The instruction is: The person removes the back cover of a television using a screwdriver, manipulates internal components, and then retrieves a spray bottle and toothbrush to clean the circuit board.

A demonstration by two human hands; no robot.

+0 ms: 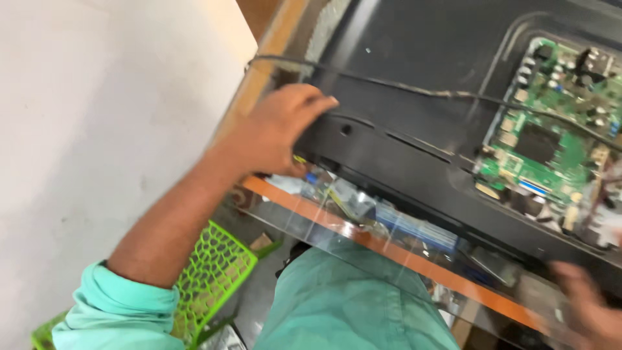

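Flat-panel back cover (pixel 414 139), black, lies face-down on the counter (pixel 389 249), a glass top with an orange edge, and overhangs its near rim. Left hand (pixel 275 133) grips the panel's left corner, fingers (pixel 317 104) curled over the edge and clamped on it. Right hand (pixel 586 304) sits at the lower right edge, blurred; grip can't be told. Green circuit board (pixel 551 129) exposed at right; black cable (pixel 414 89) runs across the cover. Risks: panel slides off the glass if pulled unevenly; cable snags and tugs the board. Green mesh chair (pixel 210 275) stands below left.

Left hand (pixel 283 129) reaches forward, fingers curled; right hand (pixel 586 304) blurred.
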